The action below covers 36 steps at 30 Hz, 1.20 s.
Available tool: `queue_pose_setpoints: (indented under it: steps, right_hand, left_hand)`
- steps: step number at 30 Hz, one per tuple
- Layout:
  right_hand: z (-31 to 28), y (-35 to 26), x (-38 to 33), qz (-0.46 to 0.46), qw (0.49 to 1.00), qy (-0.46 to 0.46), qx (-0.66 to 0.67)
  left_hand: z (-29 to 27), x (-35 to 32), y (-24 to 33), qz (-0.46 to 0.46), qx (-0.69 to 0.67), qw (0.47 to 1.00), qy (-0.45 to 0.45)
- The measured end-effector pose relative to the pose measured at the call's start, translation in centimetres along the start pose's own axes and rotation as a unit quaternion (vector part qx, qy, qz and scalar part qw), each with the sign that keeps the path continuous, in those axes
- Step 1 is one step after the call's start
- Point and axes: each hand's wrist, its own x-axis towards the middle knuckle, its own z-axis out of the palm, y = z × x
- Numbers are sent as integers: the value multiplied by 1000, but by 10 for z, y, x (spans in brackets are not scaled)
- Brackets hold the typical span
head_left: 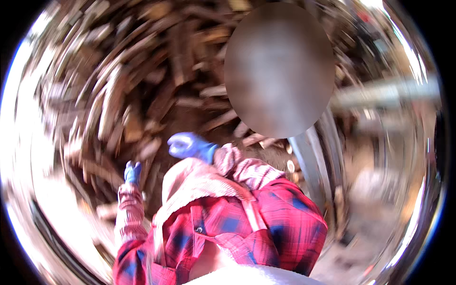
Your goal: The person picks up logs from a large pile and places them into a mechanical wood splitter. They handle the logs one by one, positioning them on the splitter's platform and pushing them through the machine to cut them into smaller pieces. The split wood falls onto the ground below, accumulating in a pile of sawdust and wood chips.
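Observation:
My left hand (133,172), in a blue glove, is at the left, beside split firewood pieces (97,171). Two of its fingertips stand apart and I see nothing held. In front of my chest is my right hand (190,146), in a blue and pale glove blurred by motion. Its thumb and fingers look loosely apart, with nothing seen between them. Bare dark ground (187,121) lies just beyond it. A large heap of firewood (180,52) spreads ahead of both hands, smeared by motion.
A grey blurred oval (280,71) hides part of the heap. Below it a pale beam-like bar (311,161) runs toward me on the right, with long wood pieces (338,209) beside it. Another pale bar (384,93) extends to the far right. A whitish blurred bundle (377,185) lies at right.

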Motion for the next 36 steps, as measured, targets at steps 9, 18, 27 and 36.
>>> queue_pose_setpoints:
  steps: [9,18,27,36]
  right_hand:
    - [127,-21,74,159,975,-142,-69]
    - [58,101,306,315,940,-51,120]
    - [-116,174,643,182,962,192,69]
    - [-110,231,556,144,966,120,178]
  left_hand:
    - [87,-135,-207,-288,-295,907,-80]
    - [51,-11,-107,-294,-589,750,-67]
    - [63,269,-110,-161,-745,646,41]
    - [10,302,98,-186,-905,374,-74]
